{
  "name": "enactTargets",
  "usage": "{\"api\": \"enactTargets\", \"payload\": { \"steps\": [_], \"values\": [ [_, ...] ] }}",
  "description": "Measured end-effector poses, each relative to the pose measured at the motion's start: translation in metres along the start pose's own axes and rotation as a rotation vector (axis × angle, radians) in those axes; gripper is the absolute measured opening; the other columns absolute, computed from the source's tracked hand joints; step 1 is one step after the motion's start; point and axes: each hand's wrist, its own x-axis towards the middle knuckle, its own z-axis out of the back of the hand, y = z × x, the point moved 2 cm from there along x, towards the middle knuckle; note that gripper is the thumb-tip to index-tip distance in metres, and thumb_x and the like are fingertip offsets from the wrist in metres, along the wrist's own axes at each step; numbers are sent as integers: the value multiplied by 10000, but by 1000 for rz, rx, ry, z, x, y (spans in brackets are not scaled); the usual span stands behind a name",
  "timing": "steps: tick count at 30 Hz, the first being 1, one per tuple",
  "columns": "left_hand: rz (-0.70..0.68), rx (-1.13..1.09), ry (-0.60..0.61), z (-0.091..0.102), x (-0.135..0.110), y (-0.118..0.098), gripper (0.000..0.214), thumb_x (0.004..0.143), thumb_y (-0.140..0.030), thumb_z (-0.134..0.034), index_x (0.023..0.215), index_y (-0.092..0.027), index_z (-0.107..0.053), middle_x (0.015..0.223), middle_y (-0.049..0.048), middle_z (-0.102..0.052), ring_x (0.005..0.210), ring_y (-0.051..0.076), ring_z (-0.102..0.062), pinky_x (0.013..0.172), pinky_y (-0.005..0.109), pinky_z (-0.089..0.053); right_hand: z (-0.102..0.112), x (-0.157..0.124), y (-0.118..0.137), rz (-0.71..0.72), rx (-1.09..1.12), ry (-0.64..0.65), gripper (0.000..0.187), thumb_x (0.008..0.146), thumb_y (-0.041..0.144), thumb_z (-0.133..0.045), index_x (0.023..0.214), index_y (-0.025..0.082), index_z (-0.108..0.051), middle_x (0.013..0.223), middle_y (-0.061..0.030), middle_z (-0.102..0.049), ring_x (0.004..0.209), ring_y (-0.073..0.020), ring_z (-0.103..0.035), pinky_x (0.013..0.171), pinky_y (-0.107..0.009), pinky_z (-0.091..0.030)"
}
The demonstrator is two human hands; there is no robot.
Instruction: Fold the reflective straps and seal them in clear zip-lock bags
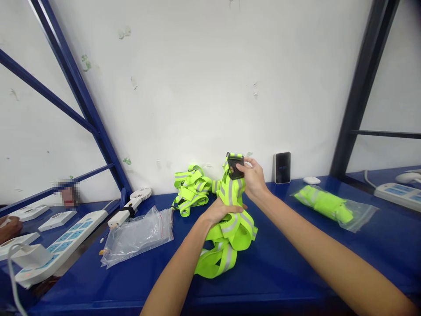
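I hold a neon-yellow reflective strap vest point(230, 228) upright over the blue table point(283, 267). My left hand point(219, 212) is wrapped round the middle of its bunched straps. My right hand point(252, 177) pinches the top end, next to a black buckle point(234, 166). The lower loops of the vest rest on the table in front of me. A second neon-yellow vest point(191, 189) lies bundled just behind, near the wall.
Empty clear zip bags point(140, 235) lie to the left, a bagged folded vest point(330, 206) to the right. A phone point(282, 167) leans on the wall. A white hand fan point(131, 206), power strips point(62, 245) and blue rack struts point(88, 105) flank the table.
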Motion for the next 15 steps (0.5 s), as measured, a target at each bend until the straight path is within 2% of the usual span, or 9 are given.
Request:
{"api": "enactTargets", "payload": {
  "steps": [3, 6, 8, 10, 12, 15],
  "values": [
    [-8, -71, -76, -2, 0, 7, 386, 606, -203, -801, 952, -118, -652, 843, 94, -709, 806, 245, -674, 815, 410, -509, 2, 1, -2, 58, -18, -33, 326, 640, 148, -667, 878, 221, -456, 711, 42, -664, 607, -140, -624, 608, -251, -489],
    [43, -205, -113, 0, -1, 15, 181, 628, -195, -718, 766, -113, -635, 653, 47, -653, 623, 196, -642, 746, 379, -510, 8, -2, -5, 209, -154, 120, 289, 728, 220, -655, 938, 233, -457, 792, 26, -654, 709, -150, -622, 688, -273, -488],
    [112, -291, -64, 1, -1, 20, 97, 640, -198, -655, 648, -122, -594, 541, 21, -583, 510, 150, -579, 731, 358, -506, 15, -6, -7, 347, -341, 238, 241, 795, 262, -624, 971, 238, -462, 836, 11, -621, 782, -163, -605, 758, -302, -483],
    [163, -383, 10, 2, -1, 24, 110, 650, -199, -612, 581, -137, -552, 488, 1, -523, 440, 110, -506, 718, 332, -504, 24, -10, -10, 477, -568, 298, 177, 849, 279, -576, 989, 234, -476, 896, -13, -577, 838, -177, -578, 802, -330, -474],
    [182, -465, 38, 3, 1, 27, 89, 661, -191, -603, 604, -138, -558, 482, -18, -492, 416, 88, -465, 695, 298, -498, 34, -13, -14, 594, -781, 318, 154, 879, 286, -543, 1013, 228, -496, 956, -43, -529, 891, -200, -549, 834, -367, -469],
    [176, -514, -10, 4, 3, 32, 107, 718, -237, -613, 693, -134, -593, 490, -30, -486, 415, 84, -461, 656, 266, -487, 49, -16, -21, 753, -977, 308, 206, 893, 290, -534, 1083, 217, -500, 1049, -94, -470, 1004, -245, -515, 885, -431, -464]
  ]
}}
